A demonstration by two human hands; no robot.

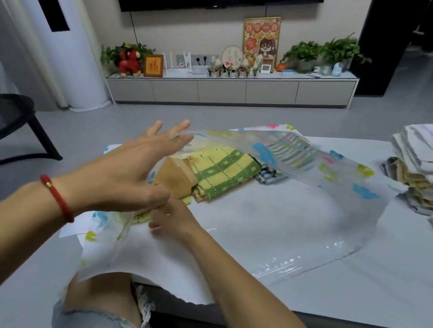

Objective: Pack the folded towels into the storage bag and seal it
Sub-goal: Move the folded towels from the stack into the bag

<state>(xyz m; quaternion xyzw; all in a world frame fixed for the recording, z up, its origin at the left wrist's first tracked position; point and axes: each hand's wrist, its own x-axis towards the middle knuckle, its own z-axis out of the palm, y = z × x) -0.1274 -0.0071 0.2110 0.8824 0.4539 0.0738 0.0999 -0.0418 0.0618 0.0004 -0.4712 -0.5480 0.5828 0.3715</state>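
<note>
Head view shows the left hand (137,164) spread open lifting the storage bag (301,203) flap near the table's (357,303) front-left corner while the right hand (174,220) pinches a yellow towel (219,172) inside, which could bunch and unfold.

Counts: 1 storage bag (301,203), clear plastic with coloured prints. Inside it, 4 folded towels distinguishable: 1 tan (177,176), 1 yellow-green checked (222,170), 1 dark blue-grey (269,174), 1 striped (293,146). 1 stack of folded towels (432,166) at the table's right end, too many layers to count exactly. 2 hands: left hand (131,168), right hand (174,219). 1 table (359,289). 1 red bracelet (57,197).
</note>
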